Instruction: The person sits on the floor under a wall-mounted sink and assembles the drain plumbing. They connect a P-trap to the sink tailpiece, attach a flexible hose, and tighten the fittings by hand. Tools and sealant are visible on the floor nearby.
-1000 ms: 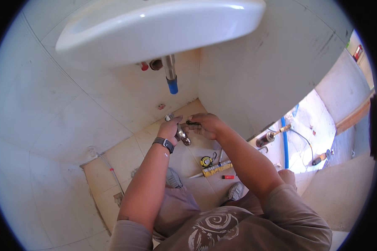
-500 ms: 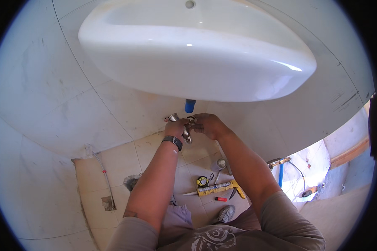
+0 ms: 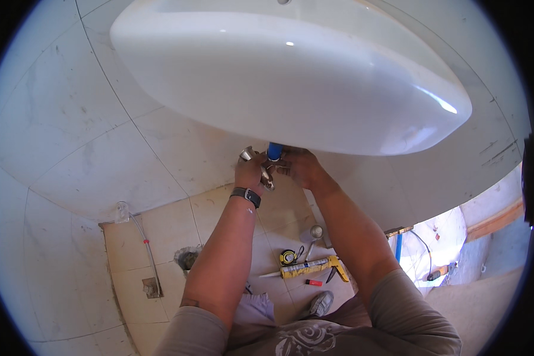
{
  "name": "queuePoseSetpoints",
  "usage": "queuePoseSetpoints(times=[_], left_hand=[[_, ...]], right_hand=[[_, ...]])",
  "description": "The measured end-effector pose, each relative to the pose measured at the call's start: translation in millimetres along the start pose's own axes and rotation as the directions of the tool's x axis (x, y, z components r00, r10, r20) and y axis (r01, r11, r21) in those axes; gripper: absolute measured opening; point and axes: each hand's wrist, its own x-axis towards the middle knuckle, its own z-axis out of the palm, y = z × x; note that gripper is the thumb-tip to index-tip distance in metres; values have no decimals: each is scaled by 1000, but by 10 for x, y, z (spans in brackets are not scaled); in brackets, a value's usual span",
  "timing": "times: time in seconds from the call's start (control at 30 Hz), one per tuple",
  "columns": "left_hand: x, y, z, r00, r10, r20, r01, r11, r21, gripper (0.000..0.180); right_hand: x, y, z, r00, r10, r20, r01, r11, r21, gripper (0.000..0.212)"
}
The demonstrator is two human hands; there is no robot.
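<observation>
Below a white washbasin (image 3: 279, 83), a blue pipe end (image 3: 275, 151) points down. My left hand (image 3: 250, 173) is closed around a chrome drain trap (image 3: 269, 181), a bent pipe with a flared flange (image 3: 247, 153) sticking out past the thumb side. Its upper opening sits against the lower end of the blue pipe. On the other side of that joint, my right hand (image 3: 300, 168) has its fingers curled against the trap's top collar; the fingertips are partly hidden. A dark-strapped watch (image 3: 247, 196) is on my left wrist.
On the tiled floor lie a yellow caulking gun (image 3: 308, 267), a yellow tape measure (image 3: 289, 257), a red lighter (image 3: 314, 283) and a grey cylindrical piece (image 3: 313, 232). A broken hole (image 3: 187, 258) opens in the floor. A flexible hose (image 3: 149, 252) runs at the left wall.
Both hands have raised the chrome drain trap, so its top now meets the blue pipe end. The basin sits a little differently in view as my head shifted.
</observation>
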Motion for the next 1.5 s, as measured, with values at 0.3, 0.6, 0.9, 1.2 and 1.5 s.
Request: queuePoseSetpoints(times=[0.3, 0.6, 0.9, 1.2, 1.5], left_hand=[[-75, 53, -14, 996, 12, 92, -14, 1000, 19, 24], [-37, 20, -93, 990, 6, 144, -2, 1000, -29, 17], [8, -78, -126, 980, -43, 194, 90, 968, -236, 26], [-29, -41, -47, 987, -39, 158, 73, 975, -210, 41], [20, -70, -38, 990, -15, 137, 33, 991, -130, 34]], right_hand=[[-121, -137, 146, 994, -11, -113, -26, 946, -322, 46], [-103, -119, 377, 952, -299, -58, 98, 481, -871, 49], [-131, -257, 432, 919, -390, 48, 194, 344, -919, 47], [-157, -384, 351, 956, -293, 14, 187, 572, -799, 53], [-62, -90, 139, 980, -133, -146, 56, 896, -441, 31]])
